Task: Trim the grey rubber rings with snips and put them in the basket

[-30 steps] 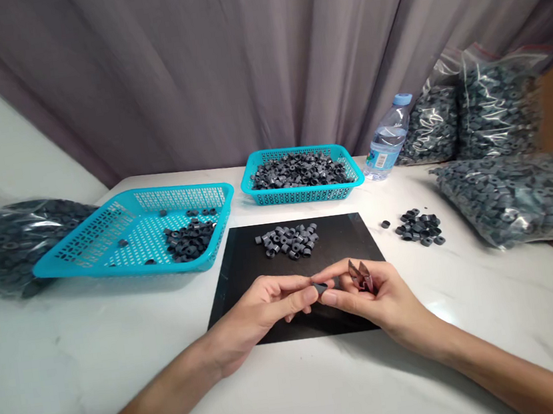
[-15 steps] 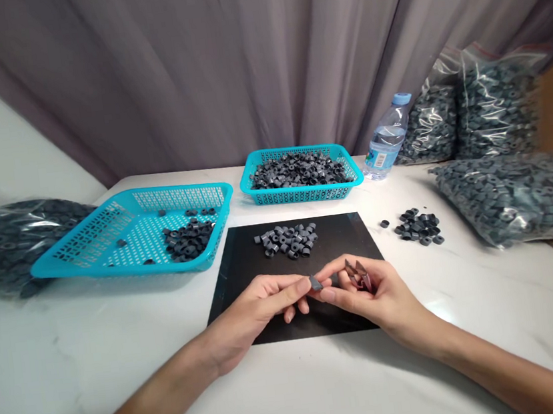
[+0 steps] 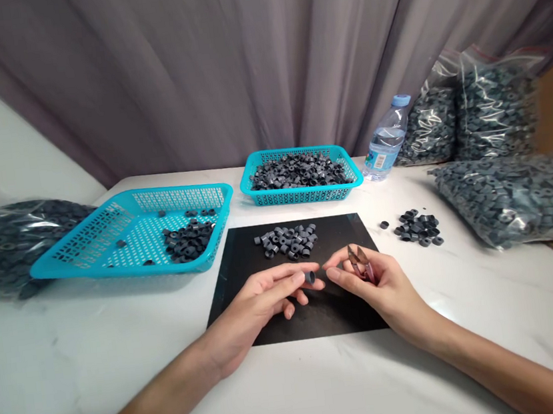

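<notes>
Above the black mat (image 3: 228, 307), my left hand (image 3: 272, 295) pinches a small dark grey ring-shaped part (image 3: 310, 277) between thumb and fingers, its round opening facing right. Just to the right, my right hand (image 3: 374, 282) has a pair of thread snips (image 3: 360, 260) tucked in its palm, the blades pointing up and apart. The right thumb and forefinger tips are close together near the part but not touching it; whether anything tiny sits between them I cannot tell. A pile of similar grey parts (image 3: 288, 240) lies on the mat beyond both hands.
A turquoise basket (image 3: 113, 274) with some parts stands left; a fuller turquoise basket (image 3: 303, 196) is at the back. A small pile of parts (image 3: 417, 226) lies right of the mat. A water bottle (image 3: 384, 143) and filled plastic bags (image 3: 522, 197) stand right, another bag (image 3: 19, 245) far left.
My right fingers have drawn away from the part, which has turned in my left hand so its opening shows. The snips have tipped more upright in my right hand.
</notes>
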The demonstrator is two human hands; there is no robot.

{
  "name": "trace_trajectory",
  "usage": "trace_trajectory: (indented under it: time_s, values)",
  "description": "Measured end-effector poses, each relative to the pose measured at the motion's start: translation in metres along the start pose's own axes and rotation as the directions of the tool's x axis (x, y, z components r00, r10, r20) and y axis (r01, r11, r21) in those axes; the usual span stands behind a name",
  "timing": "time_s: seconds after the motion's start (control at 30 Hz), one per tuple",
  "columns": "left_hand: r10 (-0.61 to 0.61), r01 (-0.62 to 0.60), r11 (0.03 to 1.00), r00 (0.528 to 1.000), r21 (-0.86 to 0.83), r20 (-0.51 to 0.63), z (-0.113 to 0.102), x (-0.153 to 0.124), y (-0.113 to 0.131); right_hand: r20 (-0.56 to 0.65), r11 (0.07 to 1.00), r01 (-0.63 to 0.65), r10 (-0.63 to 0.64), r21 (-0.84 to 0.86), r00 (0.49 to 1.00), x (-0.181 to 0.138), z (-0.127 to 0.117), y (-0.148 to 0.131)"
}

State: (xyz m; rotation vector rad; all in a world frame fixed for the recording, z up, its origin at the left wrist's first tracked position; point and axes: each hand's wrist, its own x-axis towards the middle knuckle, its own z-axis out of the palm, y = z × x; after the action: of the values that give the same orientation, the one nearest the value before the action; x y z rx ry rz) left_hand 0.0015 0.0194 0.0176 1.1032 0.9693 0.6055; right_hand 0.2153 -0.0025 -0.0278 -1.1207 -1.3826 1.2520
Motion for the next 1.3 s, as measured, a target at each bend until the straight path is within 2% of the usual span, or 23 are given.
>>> trace_trajectory:
  time_s: [0.53, 0.67, 0.83, 1.0, 1.3]
  values:
    - [0.009, -0.011, 0.999, 0.998, -0.033, -0.055, -0.003, 0.001, -0.006, -0.021, 0.999, -0.011, 0.011, -0.035, 1.000, 0.002, -0.003, 0.003]
    - [0.021, -0.019, 1.000, 0.994, 0.023, -0.111, -0.002, 0.001, -0.006, -0.012, 0.999, -0.011, 0.011, -0.046, 1.000, 0.004, -0.002, 0.003]
    - [0.058, -0.052, 0.996, 0.994, 0.067, -0.089, -0.003, 0.002, -0.008, -0.011, 0.997, -0.012, 0.011, -0.070, 1.000, 0.004, -0.002, 0.003]
    - [0.026, -0.023, 0.999, 0.996, 0.031, -0.089, -0.003, 0.003, -0.009, -0.005, 0.996, -0.011, 0.011, -0.092, 1.000, 0.004, -0.002, 0.003]
    - [0.021, -0.034, 0.989, 0.995, -0.142, -0.093, -0.003, 0.004, -0.011, 0.000, 0.993, 0.007, -0.007, -0.116, 1.000, 0.005, -0.002, 0.004]
